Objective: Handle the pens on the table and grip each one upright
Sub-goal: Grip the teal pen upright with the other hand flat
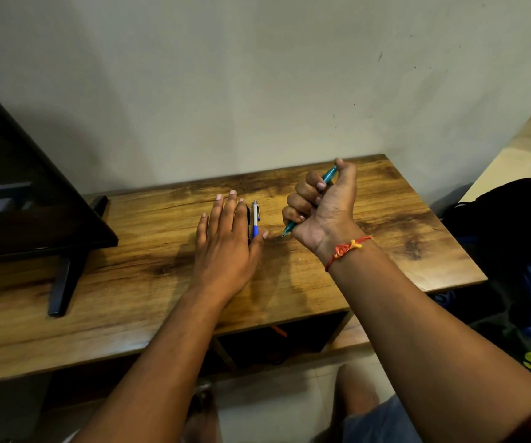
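From my remote seat I count three pens: one teal pen [328, 179] in the closed right hand [324, 206], one white-and-blue pen [255, 219] on the desk [385, 225], one dark pen [248, 225] mostly hidden under the flat left hand [225, 244]. Two hands, one desk, one monitor [18, 187], one red wrist thread [347, 251].
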